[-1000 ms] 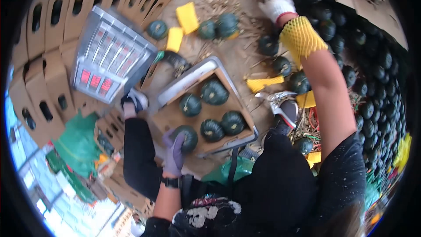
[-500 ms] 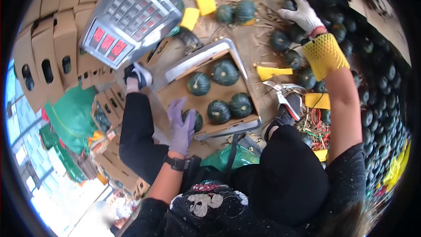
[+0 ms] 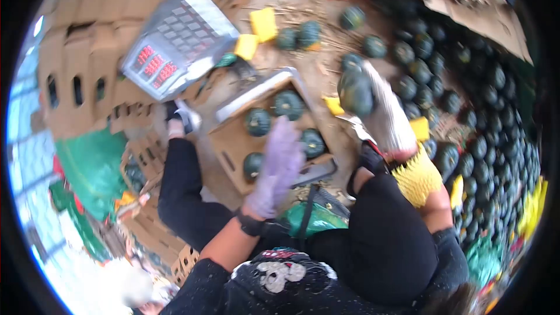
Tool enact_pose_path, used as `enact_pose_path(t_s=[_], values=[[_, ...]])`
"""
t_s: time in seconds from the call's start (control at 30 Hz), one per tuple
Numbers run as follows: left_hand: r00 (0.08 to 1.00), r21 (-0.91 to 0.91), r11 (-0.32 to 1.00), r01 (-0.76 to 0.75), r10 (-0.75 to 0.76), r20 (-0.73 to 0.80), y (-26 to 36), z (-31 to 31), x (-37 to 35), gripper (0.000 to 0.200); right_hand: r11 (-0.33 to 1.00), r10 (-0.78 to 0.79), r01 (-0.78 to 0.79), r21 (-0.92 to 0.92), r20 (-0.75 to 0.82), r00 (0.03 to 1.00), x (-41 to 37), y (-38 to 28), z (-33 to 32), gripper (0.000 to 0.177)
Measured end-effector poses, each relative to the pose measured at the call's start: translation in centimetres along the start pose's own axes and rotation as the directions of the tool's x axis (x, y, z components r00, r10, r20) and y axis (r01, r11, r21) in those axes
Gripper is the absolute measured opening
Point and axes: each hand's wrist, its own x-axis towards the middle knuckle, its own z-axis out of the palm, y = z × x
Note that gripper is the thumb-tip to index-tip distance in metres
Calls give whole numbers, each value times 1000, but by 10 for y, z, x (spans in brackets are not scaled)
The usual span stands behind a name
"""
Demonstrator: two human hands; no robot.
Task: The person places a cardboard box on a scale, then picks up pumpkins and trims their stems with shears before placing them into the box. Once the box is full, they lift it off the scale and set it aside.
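My right hand, in a white glove with a yellow mesh sleeve at the wrist, grips a dark green kabocha squash to the right of a cardboard box. My left hand, in a purple glove, is over the near part of the box, its fingers stretched out and slightly blurred. Inside the box lie several kabocha squashes, among them one at the far side and one at the near left. The left hand hides part of the box. Beneath the box is a metal scale platform.
A scale display with red digits stands at the far left. Stacked cardboard boxes fill the left side. A large squash pile covers the right. Pruning shears and yellow foam pieces lie on the floor.
My right hand has come back from the far floor toward the box with a squash in it. My left hand has moved right, from the near-left squash to over the box.
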Motion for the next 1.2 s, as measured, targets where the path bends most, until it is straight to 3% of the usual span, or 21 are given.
enact_pose_path(t_s=[0.03,0.07,0.13,0.2,0.27,0.3,0.33,0.37,0.4,0.5,0.6,0.63,0.73,0.8,0.83,0.9,1.0,1.07,1.1,1.13,1.2], values=[[1000,-126,992,-28,29,5,-1,11,1,68,866,-34,178,-468,300,953,-14,5,-7,40],[998,-248,967,-54,59,10,-2,23,2,80,512,53,463,-724,565,824,-21,5,-13,39],[975,-89,984,151,-163,-151,14,10,-4,72,460,306,594,-661,745,593,-23,-22,7,33],[962,-29,995,98,-102,-253,-15,-33,-3,67,357,235,155,-921,249,940,-27,-5,1,33],[873,-49,997,66,-81,-480,-13,-54,-2,54,-278,278,1,-961,-79,957,-7,13,-28,54],[834,237,971,12,121,-538,-40,-90,4,56,-281,286,8,-960,-76,955,-4,24,-51,54],[782,205,961,184,-17,-623,-37,-109,8,64,-416,141,98,-904,42,989,-8,35,-78,66],[741,245,933,265,-34,-671,-36,-124,13,70,-552,8,148,-821,173,985,-13,46,-101,78],[732,154,945,287,-113,-672,-37,-139,20,75,-559,-8,160,-814,198,980,-11,55,-118,90],[743,56,926,374,-263,-615,-51,-169,27,70,-558,-111,100,-824,193,975,-10,67,-123,90],[839,-112,970,218,-244,-486,-58,-180,22,68,-568,-51,7,-823,44,998,-15,51,-90,89],[897,268,957,115,15,-441,-61,-182,15,70,-570,-50,7,-822,44,998,-17,47,-89,89],[792,172,958,231,-82,-605,-44,-153,0,72,-524,-53,12,-851,47,997,-20,38,-90,87],[785,461,878,131,192,-589,-44,-149,-11,72,-537,-79,-26,-843,20,997,-22,36,-94,86],[777,467,875,128,204,-595,-41,-146,-15,72,-504,-57,-35,-863,-8,998,-23,33,-94,88],[783,811,523,262,376,-496,-32,-141,-19,71,-481,4,18,-877,18,1000,-22,29,-103,88],[795,812,548,202,393,-463,-23,-127,-19,70,-459,41,84,-884,74,996,-28,6,-77,75],[803,770,626,124,392,-448,-24,-122,-12,70,-338,136,-32,-941,-82,987,-24,-11,-52,63],[798,717,691,89,381,-467,-27,-120,-7,69,-271,-24,29,-962,37,999,-26,-9,-57,53],[795,657,752,53,367,-483,-30,-118,-2,69,-264,-58,47,-963,64,996,-23,-15,-55,52],[835,686,726,55,343,-430,-28,-111,5,69,-227,-180,149,-962,192,965,-11,-23,-61,52]])
